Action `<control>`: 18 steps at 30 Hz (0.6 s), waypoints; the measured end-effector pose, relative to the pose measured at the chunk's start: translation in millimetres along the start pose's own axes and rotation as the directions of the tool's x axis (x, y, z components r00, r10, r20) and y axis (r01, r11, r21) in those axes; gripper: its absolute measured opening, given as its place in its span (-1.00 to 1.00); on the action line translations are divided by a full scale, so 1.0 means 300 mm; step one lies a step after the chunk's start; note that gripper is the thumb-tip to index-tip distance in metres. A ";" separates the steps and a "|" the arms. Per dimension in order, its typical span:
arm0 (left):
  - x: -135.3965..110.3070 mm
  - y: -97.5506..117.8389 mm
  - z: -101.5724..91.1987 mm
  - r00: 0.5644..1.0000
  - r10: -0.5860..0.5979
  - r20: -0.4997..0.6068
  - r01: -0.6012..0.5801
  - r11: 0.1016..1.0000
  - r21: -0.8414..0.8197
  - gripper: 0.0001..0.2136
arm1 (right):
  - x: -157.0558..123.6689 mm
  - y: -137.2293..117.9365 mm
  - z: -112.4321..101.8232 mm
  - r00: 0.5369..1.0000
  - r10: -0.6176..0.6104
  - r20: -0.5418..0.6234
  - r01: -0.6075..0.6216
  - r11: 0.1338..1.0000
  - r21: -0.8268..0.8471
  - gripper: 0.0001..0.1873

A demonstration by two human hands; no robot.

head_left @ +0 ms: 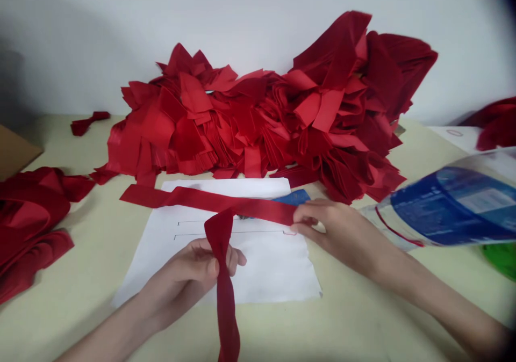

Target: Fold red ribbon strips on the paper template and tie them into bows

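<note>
My left hand (205,265) is closed on a dark red ribbon (228,308), folded over at its top and hanging down past the fingers toward the lower edge of the view. Between the fingertips of my right hand (322,219) is the right end of a second red ribbon strip (258,209). That strip stretches left, nearly level, across the upper part of a white paper sheet (274,270) marked with thin ruled lines. Partly hidden behind the strip, a blue object (296,196) lies close to my right fingers; its kind I cannot make out.
A large heap of red ribbon pieces (242,120) rises against the wall. More red ribbon (36,206) lies at the left, below a cardboard edge (16,150). A small tied red piece (88,123) sits farther back. At the right, a blue-labelled plastic bottle (455,206) lies tilted above my right forearm.
</note>
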State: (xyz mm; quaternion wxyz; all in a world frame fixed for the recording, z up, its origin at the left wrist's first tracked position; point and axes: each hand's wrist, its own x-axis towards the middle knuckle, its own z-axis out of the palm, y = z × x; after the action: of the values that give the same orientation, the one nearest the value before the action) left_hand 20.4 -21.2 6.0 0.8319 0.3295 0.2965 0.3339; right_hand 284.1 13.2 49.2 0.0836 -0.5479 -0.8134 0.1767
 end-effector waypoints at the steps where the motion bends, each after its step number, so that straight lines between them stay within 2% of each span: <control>1: 0.000 -0.002 -0.001 1.000 0.006 0.018 -0.005 1.000 -0.024 -0.83 | -0.014 0.014 0.007 1.000 0.005 -0.009 -0.006 0.998 -0.070 -0.83; 5: 0.001 -0.014 -0.005 0.997 0.026 0.076 -0.020 0.996 -0.081 -0.83 | -0.068 0.069 0.001 1.000 -0.018 -0.015 0.015 0.985 -0.171 -0.76; 9: 0.008 -0.017 -0.006 0.991 0.048 0.123 -0.044 0.998 -0.037 -0.82 | -0.122 0.132 -0.019 0.995 -0.103 0.003 0.100 0.956 -0.274 -0.79; 11: 0.012 -0.013 -0.002 0.990 0.054 0.132 -0.053 0.999 -0.013 -0.83 | -0.146 0.127 -0.027 0.988 -0.145 -0.058 0.115 0.926 -0.359 -0.66; 12: 0.014 -0.010 0.000 0.989 0.057 0.135 -0.056 0.998 -0.012 -0.83 | -0.155 0.106 -0.033 0.980 -0.155 -0.127 0.091 0.910 -0.404 -0.60; 14: 0.016 -0.008 0.005 0.990 0.050 0.130 -0.048 0.999 -0.015 -0.83 | -0.160 0.032 -0.049 0.928 -0.201 -0.313 0.043 0.894 -0.447 -0.53; 15: 0.017 -0.008 0.008 0.991 0.029 0.129 -0.027 1.000 -0.013 -0.83 | -0.155 -0.017 -0.060 0.904 -0.249 -0.349 0.084 0.902 -0.424 -0.52; 16: 0.017 -0.009 0.011 0.991 -0.002 0.134 0.004 1.000 -0.008 -0.83 | -0.145 -0.068 -0.070 0.880 -0.339 -0.332 0.203 0.902 -0.382 -0.51; 18: 0.016 -0.012 0.019 0.986 -0.072 0.150 0.073 0.997 0.001 -0.86 | -0.111 -0.163 -0.087 0.831 -0.523 -0.190 0.478 0.846 -0.236 -0.50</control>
State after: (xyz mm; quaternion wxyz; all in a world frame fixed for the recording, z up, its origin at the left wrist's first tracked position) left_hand 28.5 -21.6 5.4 0.8641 0.3406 0.2442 0.2786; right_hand 263.5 -28.8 93.8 0.1782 -0.3379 -0.9242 0.0056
